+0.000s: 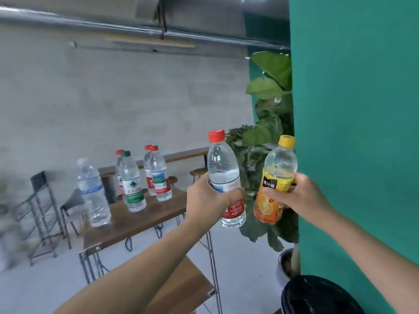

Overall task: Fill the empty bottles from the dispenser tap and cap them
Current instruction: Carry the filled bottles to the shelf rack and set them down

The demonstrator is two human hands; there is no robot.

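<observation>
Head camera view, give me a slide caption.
Left hand and right hand each hold a capped bottle beside a table.

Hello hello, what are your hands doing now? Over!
Left hand grips red-capped bottle. Right hand grips yellow-capped bottle. Both capped. No dispenser tap in view. Over.

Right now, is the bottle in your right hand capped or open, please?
Capped: a yellow cap sits on the orange-label bottle gripped by the right hand.

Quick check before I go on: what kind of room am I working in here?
Probably a café-style or office break area: bare concrete wall, exposed ceiling ducts, a wooden table with bottles, a potted plant beside a green wall.
</observation>
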